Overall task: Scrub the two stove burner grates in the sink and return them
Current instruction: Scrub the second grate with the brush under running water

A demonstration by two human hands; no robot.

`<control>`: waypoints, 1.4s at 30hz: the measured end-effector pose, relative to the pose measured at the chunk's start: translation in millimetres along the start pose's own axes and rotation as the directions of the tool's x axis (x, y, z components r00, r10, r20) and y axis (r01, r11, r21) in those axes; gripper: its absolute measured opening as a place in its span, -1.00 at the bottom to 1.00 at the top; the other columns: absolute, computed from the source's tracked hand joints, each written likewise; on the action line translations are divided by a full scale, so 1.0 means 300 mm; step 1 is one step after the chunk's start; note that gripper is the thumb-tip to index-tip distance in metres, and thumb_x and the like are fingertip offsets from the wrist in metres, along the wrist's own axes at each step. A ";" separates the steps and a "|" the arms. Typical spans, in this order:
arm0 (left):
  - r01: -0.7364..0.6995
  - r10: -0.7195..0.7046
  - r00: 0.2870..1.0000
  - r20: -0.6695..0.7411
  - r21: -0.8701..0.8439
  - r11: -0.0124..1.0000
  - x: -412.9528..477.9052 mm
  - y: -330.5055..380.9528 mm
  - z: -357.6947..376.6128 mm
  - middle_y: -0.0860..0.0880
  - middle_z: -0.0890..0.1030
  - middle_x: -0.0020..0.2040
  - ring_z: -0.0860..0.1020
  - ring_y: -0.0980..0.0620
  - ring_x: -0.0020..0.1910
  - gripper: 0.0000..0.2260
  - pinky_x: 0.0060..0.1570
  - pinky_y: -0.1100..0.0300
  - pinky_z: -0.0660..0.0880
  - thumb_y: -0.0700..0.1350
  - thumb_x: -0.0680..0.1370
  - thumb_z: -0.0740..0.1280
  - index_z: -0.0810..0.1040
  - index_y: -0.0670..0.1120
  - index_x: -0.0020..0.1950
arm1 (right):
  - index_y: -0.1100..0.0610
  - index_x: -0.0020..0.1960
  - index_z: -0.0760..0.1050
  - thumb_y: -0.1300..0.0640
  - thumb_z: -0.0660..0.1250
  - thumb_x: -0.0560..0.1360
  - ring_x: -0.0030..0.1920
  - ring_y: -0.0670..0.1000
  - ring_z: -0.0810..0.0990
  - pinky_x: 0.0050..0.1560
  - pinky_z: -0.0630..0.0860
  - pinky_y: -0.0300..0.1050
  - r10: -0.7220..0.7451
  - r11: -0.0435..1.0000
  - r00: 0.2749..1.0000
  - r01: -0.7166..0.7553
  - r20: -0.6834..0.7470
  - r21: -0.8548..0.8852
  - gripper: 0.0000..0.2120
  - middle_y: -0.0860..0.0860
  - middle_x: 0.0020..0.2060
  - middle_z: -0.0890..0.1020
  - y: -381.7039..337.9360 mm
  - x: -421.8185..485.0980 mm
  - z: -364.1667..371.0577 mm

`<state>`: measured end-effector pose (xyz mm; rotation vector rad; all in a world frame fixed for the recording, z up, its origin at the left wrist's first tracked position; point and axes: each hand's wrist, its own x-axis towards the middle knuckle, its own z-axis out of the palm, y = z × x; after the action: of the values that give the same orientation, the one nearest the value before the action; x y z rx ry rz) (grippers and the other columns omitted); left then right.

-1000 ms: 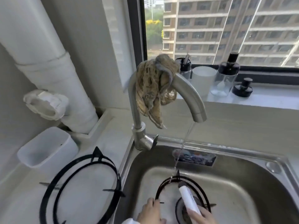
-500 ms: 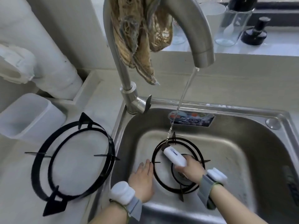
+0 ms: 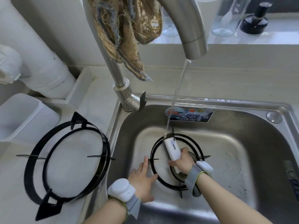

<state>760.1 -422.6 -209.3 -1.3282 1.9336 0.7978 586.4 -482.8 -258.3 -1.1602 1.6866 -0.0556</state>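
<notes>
We noted left hand (image 3: 142,180), fingers flat, had shifted against rim of sink grate (image 3: 168,185) | right hand (image 3: 182,162) gripped brush (image 3: 172,148) under stream (image 3: 176,97) | scrubbing judged underway; counter grate (image 3: 106,146) pending.

My left hand (image 3: 143,180) lies flat, fingers spread; my right hand (image 3: 183,163) grips the white brush (image 3: 172,148), both forearms extended.

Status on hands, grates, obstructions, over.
Right hand holds white brush, head on sink grate under running water. Left hand flat beside its rim. Second grate on counter. Nothing in the way.
</notes>
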 end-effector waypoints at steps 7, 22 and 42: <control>0.002 -0.003 0.998 0.062 0.017 1.000 -0.005 0.010 -0.028 -0.17 -0.52 0.42 -0.21 -0.21 0.51 -0.34 0.49 -0.06 -0.07 0.10 0.52 0.27 -0.01 0.17 0.53 | 0.17 0.25 0.18 0.04 0.44 0.37 -0.10 0.08 0.49 -0.18 0.37 -0.13 -0.051 0.980 0.998 0.058 0.040 -0.188 -0.39 0.07 -0.03 0.47 0.010 0.009 0.013; 0.012 -0.013 0.997 0.075 0.006 1.000 -0.024 0.017 -0.051 -0.12 -0.49 0.44 0.15 -0.28 0.43 -0.36 0.38 -0.01 0.26 -0.02 0.50 0.28 0.06 0.25 0.49 | 0.20 0.17 0.22 0.09 0.44 0.40 0.02 0.15 0.51 -0.17 0.39 -0.11 0.011 0.991 1.000 -0.013 0.015 0.136 -0.49 0.09 -0.04 0.44 -0.037 -0.001 0.059; -0.071 0.077 0.996 -0.052 0.102 0.992 0.004 0.005 -0.078 -0.21 -0.17 0.51 0.00 -0.23 0.47 -0.47 0.43 0.04 0.04 -0.06 0.50 0.29 0.25 0.14 0.46 | 0.19 0.24 0.25 0.07 0.41 0.40 0.01 0.13 0.52 -0.17 0.38 -0.14 -0.061 0.991 0.998 0.061 0.008 -0.117 -0.47 0.15 0.10 0.51 -0.019 -0.021 0.016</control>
<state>754.2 -441.0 -195.9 -1.2371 2.0491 0.6965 593.6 -479.2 -253.0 -1.2987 1.6686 0.0078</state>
